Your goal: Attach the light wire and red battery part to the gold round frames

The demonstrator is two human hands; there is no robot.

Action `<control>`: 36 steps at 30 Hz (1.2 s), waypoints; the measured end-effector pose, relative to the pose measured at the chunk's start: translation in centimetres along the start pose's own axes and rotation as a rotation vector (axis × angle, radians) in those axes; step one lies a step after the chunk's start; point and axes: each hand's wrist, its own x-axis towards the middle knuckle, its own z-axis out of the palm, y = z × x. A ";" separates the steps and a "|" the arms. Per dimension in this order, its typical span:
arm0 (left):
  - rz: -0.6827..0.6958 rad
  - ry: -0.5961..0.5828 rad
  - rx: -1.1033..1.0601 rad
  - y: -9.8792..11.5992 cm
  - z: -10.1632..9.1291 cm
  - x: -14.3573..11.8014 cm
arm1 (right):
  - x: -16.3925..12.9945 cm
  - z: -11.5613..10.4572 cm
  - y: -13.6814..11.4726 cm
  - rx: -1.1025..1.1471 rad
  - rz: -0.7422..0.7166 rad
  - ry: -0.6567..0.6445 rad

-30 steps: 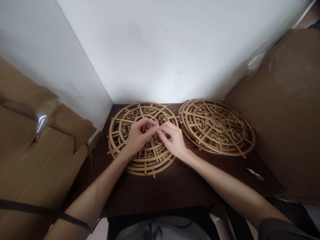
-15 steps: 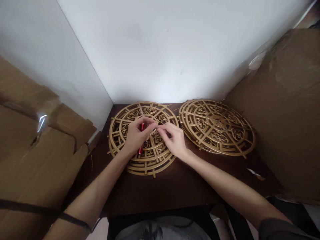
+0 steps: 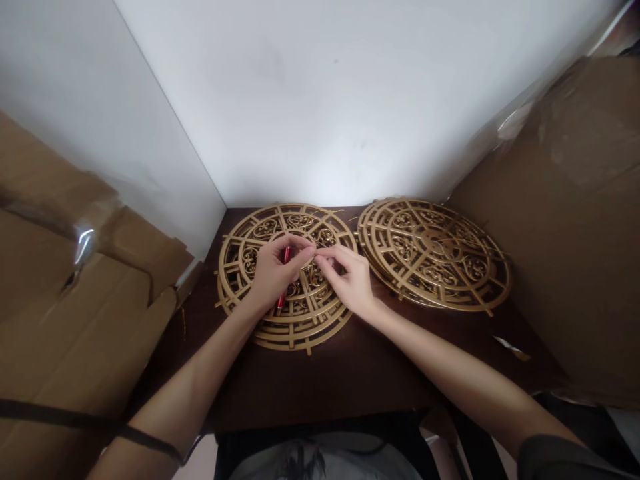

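Note:
A stack of round gold openwork discs lies on the dark brown table at the left. Over its middle my left hand is closed around a slim red tool, whose lower end shows under my palm. My right hand is beside it, fingertips pinched together and touching the left hand's fingertips at the disc's centre. What the fingertips pinch is too small to make out. A second stack of gold discs lies to the right, untouched.
Large brown cardboard boxes stand at the left and at the right of the table. White walls close the far side. A small pale scrap lies near the table's right edge.
Both hands have shifted slightly up toward the disc's centre; the fingertips stay pinched together. The discs have not moved.

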 end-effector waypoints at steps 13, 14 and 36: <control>-0.028 0.045 -0.025 0.1 0.1 0.1 | 0.0 0.0 -0.1 -0.035 0.034 0.009; -0.028 0.047 -0.024 0.1 0.0 0.0 | 0.0 0.0 -0.1 -0.040 0.040 0.010; -0.022 -0.019 -0.021 0.1 0.0 0.0 | 0.1 -0.1 -0.2 0.014 0.031 0.019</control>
